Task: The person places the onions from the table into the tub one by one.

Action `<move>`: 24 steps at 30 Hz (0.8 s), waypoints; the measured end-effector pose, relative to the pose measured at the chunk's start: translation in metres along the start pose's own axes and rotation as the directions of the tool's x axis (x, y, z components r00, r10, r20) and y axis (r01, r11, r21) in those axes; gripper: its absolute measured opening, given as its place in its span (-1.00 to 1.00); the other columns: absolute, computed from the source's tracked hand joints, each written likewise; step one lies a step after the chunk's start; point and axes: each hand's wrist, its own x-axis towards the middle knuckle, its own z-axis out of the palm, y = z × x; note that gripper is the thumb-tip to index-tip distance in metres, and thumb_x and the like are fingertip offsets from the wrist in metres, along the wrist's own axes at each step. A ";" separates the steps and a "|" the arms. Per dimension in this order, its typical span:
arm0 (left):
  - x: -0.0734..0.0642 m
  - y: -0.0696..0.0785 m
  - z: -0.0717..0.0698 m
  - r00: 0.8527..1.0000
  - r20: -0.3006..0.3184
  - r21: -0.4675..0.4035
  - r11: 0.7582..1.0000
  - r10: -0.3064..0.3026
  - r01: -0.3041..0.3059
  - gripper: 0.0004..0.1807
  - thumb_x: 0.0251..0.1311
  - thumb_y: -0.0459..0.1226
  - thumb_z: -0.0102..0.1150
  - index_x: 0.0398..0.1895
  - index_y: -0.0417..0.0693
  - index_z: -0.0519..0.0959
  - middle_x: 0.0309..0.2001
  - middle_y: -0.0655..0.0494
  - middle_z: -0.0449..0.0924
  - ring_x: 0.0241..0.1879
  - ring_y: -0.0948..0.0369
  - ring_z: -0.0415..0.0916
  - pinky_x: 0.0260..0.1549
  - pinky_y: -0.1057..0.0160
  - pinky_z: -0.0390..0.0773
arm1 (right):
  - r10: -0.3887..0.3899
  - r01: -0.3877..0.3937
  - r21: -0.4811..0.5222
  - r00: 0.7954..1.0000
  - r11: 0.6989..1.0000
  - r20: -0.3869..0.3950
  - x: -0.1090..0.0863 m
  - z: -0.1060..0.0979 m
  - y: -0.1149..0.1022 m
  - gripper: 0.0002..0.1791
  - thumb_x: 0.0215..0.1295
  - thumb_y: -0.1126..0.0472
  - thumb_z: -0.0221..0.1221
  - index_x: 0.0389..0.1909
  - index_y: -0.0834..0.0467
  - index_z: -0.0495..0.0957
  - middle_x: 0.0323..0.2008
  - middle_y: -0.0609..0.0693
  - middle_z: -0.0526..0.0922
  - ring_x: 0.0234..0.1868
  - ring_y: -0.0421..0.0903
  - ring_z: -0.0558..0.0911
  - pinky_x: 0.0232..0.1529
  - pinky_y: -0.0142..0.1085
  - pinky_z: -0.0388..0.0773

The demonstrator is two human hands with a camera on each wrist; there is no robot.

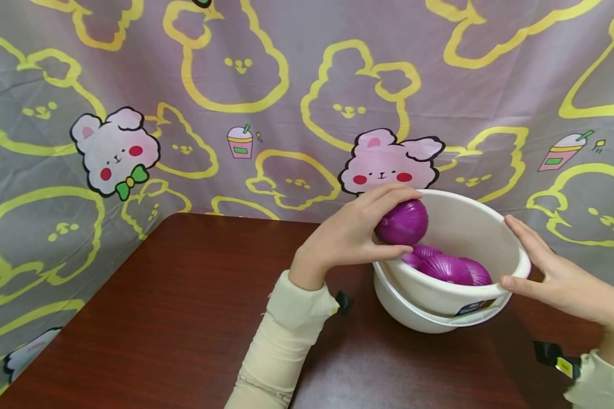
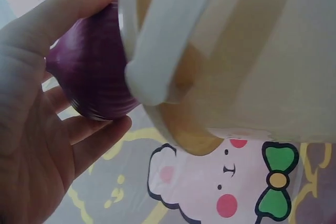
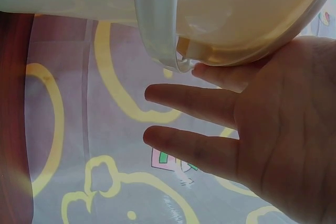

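Observation:
A purple onion (image 1: 403, 222) is in my left hand (image 1: 355, 230), its fingers curled over the top and its thumb below, at the left rim of an off-white basin (image 1: 465, 216). In the left wrist view the onion (image 2: 94, 66) overlaps the rim. Several more purple onions (image 1: 447, 268) lie at the bottom of that basin. This basin sits tilted inside a second white basin (image 1: 414, 315). My right hand (image 1: 558, 272) touches the right side of the rim, thumb at the front and fingers outside. From the right wrist, its fingers (image 3: 194, 103) look straight and spread under the rim.
Both basins stand on a dark reddish-brown table (image 1: 210, 295), at its right side. Behind the table hangs a grey-pink curtain (image 1: 286, 68) with yellow outlines and cartoon rabbits. A small dark label (image 1: 473, 308) is on the front of the inner basin.

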 end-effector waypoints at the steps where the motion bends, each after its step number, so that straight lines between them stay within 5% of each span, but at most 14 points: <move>1: 0.001 -0.001 0.001 1.000 0.001 -0.007 1.000 -0.002 0.002 -0.19 0.07 -0.05 0.45 0.39 -0.04 0.35 0.37 0.06 0.33 0.37 0.25 0.26 0.33 0.49 0.27 | 0.002 -0.002 0.000 1.000 1.000 0.000 0.000 0.000 0.000 0.07 0.33 0.12 0.18 0.60 -0.08 -0.39 0.56 0.34 -0.31 0.53 -0.32 -0.32 0.47 -0.10 -0.47; 6: 0.007 -0.003 0.005 1.000 0.003 -0.022 1.000 -0.008 0.008 -0.19 0.05 -0.07 0.47 0.37 -0.03 0.36 0.32 0.06 0.37 0.28 0.24 0.34 0.25 0.49 0.36 | 0.018 -0.018 0.004 1.000 1.000 0.011 0.001 0.000 -0.002 0.07 0.33 0.12 0.18 0.60 -0.08 -0.40 0.56 0.35 -0.32 0.55 -0.16 -0.31 0.42 0.27 -0.40; 14: 0.012 -0.007 0.012 0.999 0.032 -0.020 1.000 -0.018 0.019 -0.20 0.06 -0.06 0.46 0.38 0.00 0.36 0.32 0.09 0.38 0.31 0.29 0.32 0.27 0.53 0.31 | 0.017 -0.017 0.006 1.000 1.000 0.014 0.003 0.000 -0.002 0.08 0.33 0.14 0.19 0.60 -0.07 -0.41 0.55 0.36 -0.33 0.55 -0.09 -0.33 0.41 0.29 -0.40; 18: 0.015 -0.008 0.016 0.999 0.051 -0.021 1.000 -0.015 0.016 -0.19 0.06 -0.07 0.46 0.39 -0.03 0.35 0.35 0.07 0.36 0.34 0.26 0.30 0.30 0.52 0.27 | 0.004 -0.004 0.007 1.000 1.000 0.009 0.002 -0.001 -0.001 0.07 0.34 0.14 0.18 0.60 -0.09 -0.41 0.56 0.34 -0.33 0.54 -0.26 -0.34 0.44 0.16 -0.47; 24: 0.019 -0.009 0.021 0.996 0.084 -0.034 0.999 -0.036 0.039 -0.20 0.08 -0.05 0.45 0.38 -0.03 0.35 0.35 0.07 0.35 0.32 0.25 0.33 0.27 0.54 0.29 | -0.021 0.021 0.007 1.000 1.000 -0.008 0.000 -0.002 0.000 0.06 0.33 0.17 0.18 0.60 -0.08 -0.38 0.57 0.32 -0.33 0.50 -0.41 -0.33 0.36 -0.52 -0.49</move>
